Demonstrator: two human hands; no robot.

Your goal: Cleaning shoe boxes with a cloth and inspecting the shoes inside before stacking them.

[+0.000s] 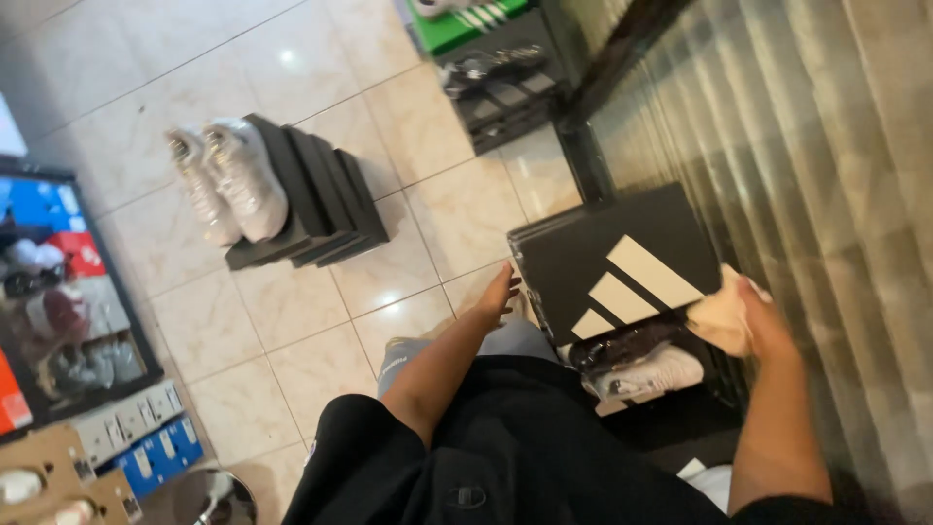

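A black shoebox lid [583, 255] with three white stripes is held tilted in front of me. My left hand [498, 295] grips its left edge. My right hand [743, 316] is at the lid's right lower corner, closed on a crumpled piece of pale tissue paper [717, 313]. Under the lid lies a pair of shoes, one dark [622, 344] and one white [653, 373], in an open box. My black clothing fills the bottom of the view.
A pair of white sneakers [228, 180] rests on a stack of black shoeboxes [321, 190] on the tiled floor. More boxes with a green lid [457, 29] stand at the top. Shelves of boxes [58, 282] line the left. A ribbed wall [797, 146] runs on the right.
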